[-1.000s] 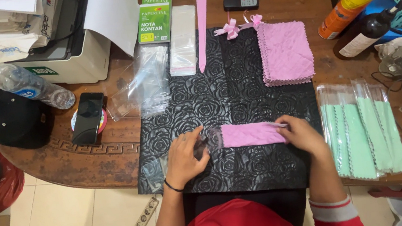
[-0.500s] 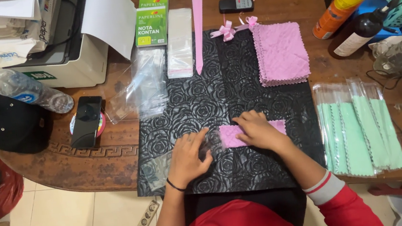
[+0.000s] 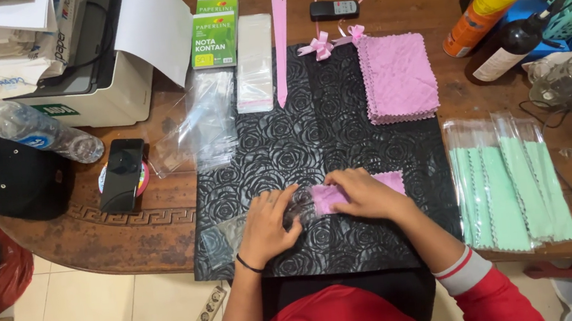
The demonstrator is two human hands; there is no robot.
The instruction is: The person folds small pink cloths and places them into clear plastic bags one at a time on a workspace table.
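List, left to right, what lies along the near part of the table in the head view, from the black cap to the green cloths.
Black cap → black phone → left hand → folded pink cloth under the right hand → bagged green cloths.

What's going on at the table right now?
A person in red sleeves works over a black rose-embossed mat. The left hand pins a clear plastic sleeve flat, while the right hand presses a folded pink cloth at the sleeve's open end. A stack of pink cloths lies further up the mat, and bagged green cloths lie to the right.
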